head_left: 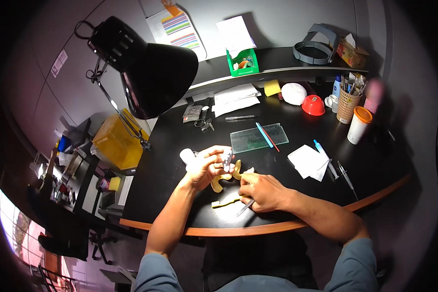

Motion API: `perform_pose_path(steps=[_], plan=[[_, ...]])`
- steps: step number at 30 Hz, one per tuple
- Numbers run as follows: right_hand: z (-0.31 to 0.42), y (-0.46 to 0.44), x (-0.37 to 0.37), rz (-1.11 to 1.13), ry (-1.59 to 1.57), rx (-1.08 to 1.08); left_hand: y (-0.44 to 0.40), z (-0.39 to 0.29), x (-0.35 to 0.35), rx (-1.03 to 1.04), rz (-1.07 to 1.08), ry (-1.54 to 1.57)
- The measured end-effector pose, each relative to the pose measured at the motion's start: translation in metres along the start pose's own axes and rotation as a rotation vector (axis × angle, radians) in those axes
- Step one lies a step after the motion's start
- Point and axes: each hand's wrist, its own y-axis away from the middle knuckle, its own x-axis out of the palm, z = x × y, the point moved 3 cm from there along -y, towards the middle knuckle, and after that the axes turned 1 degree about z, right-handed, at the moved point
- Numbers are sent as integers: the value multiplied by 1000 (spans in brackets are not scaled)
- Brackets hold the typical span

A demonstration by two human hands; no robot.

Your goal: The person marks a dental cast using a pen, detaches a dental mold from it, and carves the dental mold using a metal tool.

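Note:
Raised over the black desk, my left hand (205, 168) is closed round a small whitish-grey piece (227, 159), held between thumb and fingers. My right hand (263, 192) is closed just to its right, with a slim metal tool (245, 208) sticking out below the fingers. Yellowish curved pieces (217, 184) lie on the desk beneath and between the hands. A yellow toothbrush-like object (226, 202) lies nearer the front edge, its right end close to my right hand. Behind my left hand is a white cylindrical object (187, 156), partly hidden.
A large black lamp (155, 73) hangs at upper left. Behind the hands lies a glass plate (248, 138) with two slim sticks. To the right are white paper (308, 162), a syringe (327, 160), a pointed metal tool (347, 179) and an orange-lidded cup (359, 127).

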Motion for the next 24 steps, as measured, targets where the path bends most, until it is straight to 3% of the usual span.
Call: perform_pose_path(steps=[7,10,15,19,24], plan=[[-8,2,-12,66,9,-27,0,-1,2,29,-60,-188],[-8,4,-41,86,-46,85,-1,-1,-7,57,-117,-234],[-24,2,-60,-242,-82,45,0,-7,-2,62,-56,-271],[-33,2,-51,-150,-21,143,7,-11,17,19,53,-345],[-39,3,-61,-65,-68,199,7,-13,13,60,31,-278]])
